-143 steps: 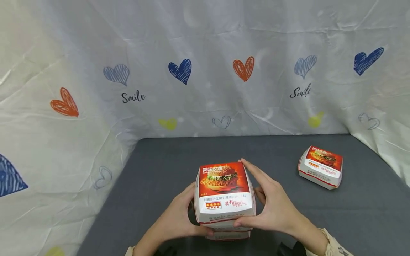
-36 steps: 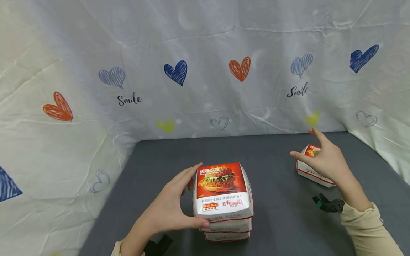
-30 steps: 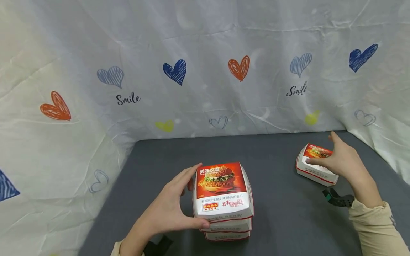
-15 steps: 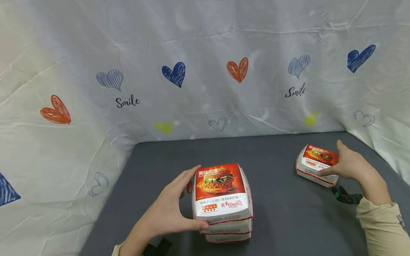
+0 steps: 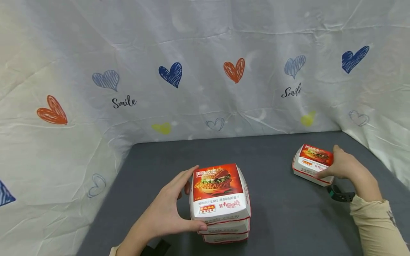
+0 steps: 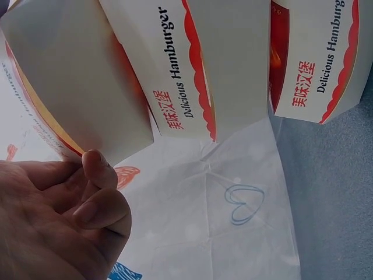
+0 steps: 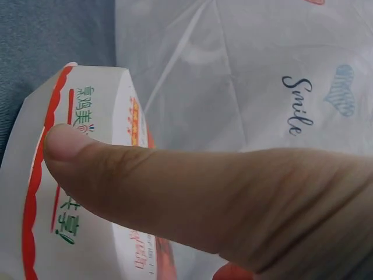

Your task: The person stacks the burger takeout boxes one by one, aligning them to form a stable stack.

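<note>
Three white-and-red paper hamburger boxes stand stacked at the front of the table, the top box (image 5: 217, 181) showing its burger picture and the lower boxes (image 5: 227, 227) just their front faces. My left hand (image 5: 169, 211) holds the top box at its left side, thumb at the lower front edge, fingers at the back corner; its curled fingers (image 6: 102, 204) show in the left wrist view. At the right, my right hand (image 5: 349, 169) grips a single hamburger box (image 5: 315, 156) by its right side. Its thumb (image 7: 134, 175) presses the box's printed front; the other fingers are mostly hidden.
A dark grey cloth (image 5: 269, 153) covers the table. Behind it and along the left hangs a white curtain (image 5: 198, 46) with hearts and "Smile" lettering. A dark wrist strap (image 5: 341, 195) sits below the right hand.
My right hand has left the stack, reached over to the single box at the right and closed its thumb and fingers on it. The left hand has stayed at the stack.
</note>
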The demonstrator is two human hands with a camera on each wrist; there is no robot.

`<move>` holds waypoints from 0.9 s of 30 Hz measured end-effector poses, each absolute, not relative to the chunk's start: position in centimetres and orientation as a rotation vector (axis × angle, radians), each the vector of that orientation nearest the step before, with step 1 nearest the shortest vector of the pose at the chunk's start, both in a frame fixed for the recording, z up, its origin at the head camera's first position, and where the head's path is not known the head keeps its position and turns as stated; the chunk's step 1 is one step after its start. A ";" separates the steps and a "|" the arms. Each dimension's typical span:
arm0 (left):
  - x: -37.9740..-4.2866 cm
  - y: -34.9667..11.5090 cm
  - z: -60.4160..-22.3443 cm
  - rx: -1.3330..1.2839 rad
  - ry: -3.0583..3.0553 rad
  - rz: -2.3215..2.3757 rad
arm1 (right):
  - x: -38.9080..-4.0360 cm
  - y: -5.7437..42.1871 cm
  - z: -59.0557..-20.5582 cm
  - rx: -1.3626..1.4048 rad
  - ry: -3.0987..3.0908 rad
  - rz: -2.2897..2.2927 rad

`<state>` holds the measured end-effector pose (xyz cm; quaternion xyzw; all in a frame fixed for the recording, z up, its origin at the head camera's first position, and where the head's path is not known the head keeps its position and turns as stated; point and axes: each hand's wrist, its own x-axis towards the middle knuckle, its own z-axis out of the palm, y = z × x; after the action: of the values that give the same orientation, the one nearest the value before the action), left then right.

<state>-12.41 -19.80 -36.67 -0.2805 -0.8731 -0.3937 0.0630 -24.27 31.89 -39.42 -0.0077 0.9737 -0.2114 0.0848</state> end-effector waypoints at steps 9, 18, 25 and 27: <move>-12.3 -19.8 -36.4 -0.845 -2.639 -1.190 | -24.7 31.6 -39.9 -0.049 2.900 -0.597; -12.0 -20.1 -36.5 -0.831 -2.651 -1.193 | -24.8 31.5 -40.4 -0.056 2.890 -0.621; -11.9 -20.0 -36.4 -0.824 -2.651 -1.211 | -25.1 32.4 -40.7 -0.102 2.847 -0.620; -11.9 -19.9 -36.3 -0.824 -2.650 -1.218 | -25.2 32.6 -40.5 -0.129 2.842 -0.619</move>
<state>-11.92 -19.86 -36.26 -0.2716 -0.8729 -0.4014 0.0555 -25.24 32.63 -40.47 -0.0439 0.9697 -0.2111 0.1146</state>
